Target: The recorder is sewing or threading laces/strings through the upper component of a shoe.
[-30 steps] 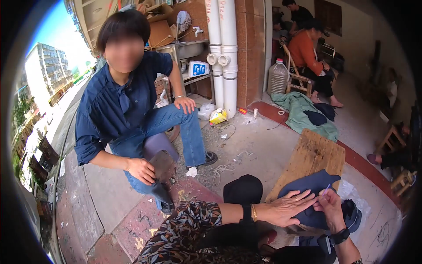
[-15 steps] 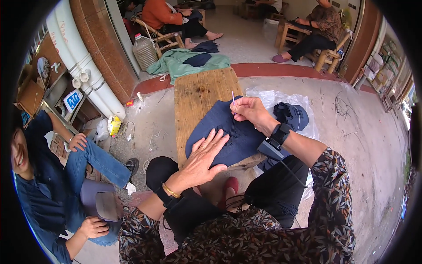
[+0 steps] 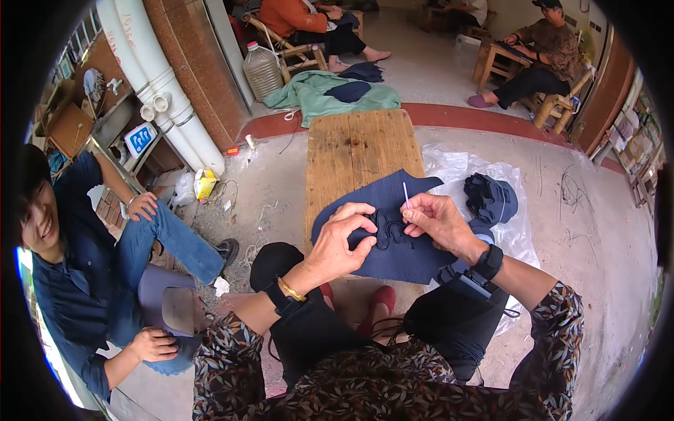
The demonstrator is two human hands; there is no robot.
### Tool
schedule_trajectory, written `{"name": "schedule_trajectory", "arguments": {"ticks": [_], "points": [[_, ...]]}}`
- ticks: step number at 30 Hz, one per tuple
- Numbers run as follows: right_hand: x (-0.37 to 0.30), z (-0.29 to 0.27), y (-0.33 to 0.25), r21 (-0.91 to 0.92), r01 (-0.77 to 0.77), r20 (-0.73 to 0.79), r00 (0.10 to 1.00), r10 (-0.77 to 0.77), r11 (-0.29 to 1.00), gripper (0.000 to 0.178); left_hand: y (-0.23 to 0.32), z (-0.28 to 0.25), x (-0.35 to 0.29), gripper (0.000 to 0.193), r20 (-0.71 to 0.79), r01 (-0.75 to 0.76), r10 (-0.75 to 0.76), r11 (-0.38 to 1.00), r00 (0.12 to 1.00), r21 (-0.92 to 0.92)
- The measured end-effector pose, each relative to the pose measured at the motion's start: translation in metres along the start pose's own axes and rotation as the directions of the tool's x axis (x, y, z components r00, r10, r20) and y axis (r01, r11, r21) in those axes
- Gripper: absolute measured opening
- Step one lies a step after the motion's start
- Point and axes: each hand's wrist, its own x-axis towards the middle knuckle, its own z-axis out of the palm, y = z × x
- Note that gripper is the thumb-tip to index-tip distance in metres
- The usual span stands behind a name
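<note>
A dark blue fabric piece [image 3: 372,265] lies across the near end of a wooden bench [image 3: 361,137], its lower edge towards my knees. Black cord [image 3: 393,228] forms several raised loops in the middle of it. My left hand [image 3: 340,242] rests on its left part, fingers bent and thumb and fingertips closing at the cord's left side. Between the thumb and fingers of my right hand [image 3: 442,221] is a thin, pale purple rod-like tool [image 3: 405,193], pointing upward. That hand is just right of the loops. The tool's lower end is hidden by my fingers.
Right of the bench, a bundle of dark blue fabric [image 3: 491,200] lies on clear plastic sheeting [image 3: 523,231]. A person [image 3: 84,281] sits close at my left. Ahead are green cloth [image 3: 326,95], a large plastic jug [image 3: 263,72] and seated people.
My left hand has gone from lying flat to bent fingers at the cord. My right hand has come down with the tool towards the fabric. The whole view has shifted.
</note>
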Motion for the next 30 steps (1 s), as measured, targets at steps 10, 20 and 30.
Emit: {"name": "schedule_trajectory", "arguments": {"ticks": [10, 20, 30], "points": [[0.025, -0.015, -0.001, 0.255, 0.075, -0.082, 0.995, -0.056, 0.964, 0.018, -0.001, -0.001, -0.002, 0.028, 0.061, -0.003, -0.005, 0.991, 0.998, 0.137], [0.016, -0.032, -0.031, -0.037, 0.117, 0.013, 0.993, -0.117, 0.992, 0.021, -0.009, -0.021, 0.018, 0.031, 0.288, -0.073, 0.050, 0.995, 0.956, 0.068], [-0.009, -0.012, -0.057, -0.625, 0.533, 0.278, 0.835, -0.475, 0.570, 0.015, -0.001, -0.007, -0.002, 0.071, 0.238, -0.004, -0.117, 0.891, 0.964, 0.454]]}}
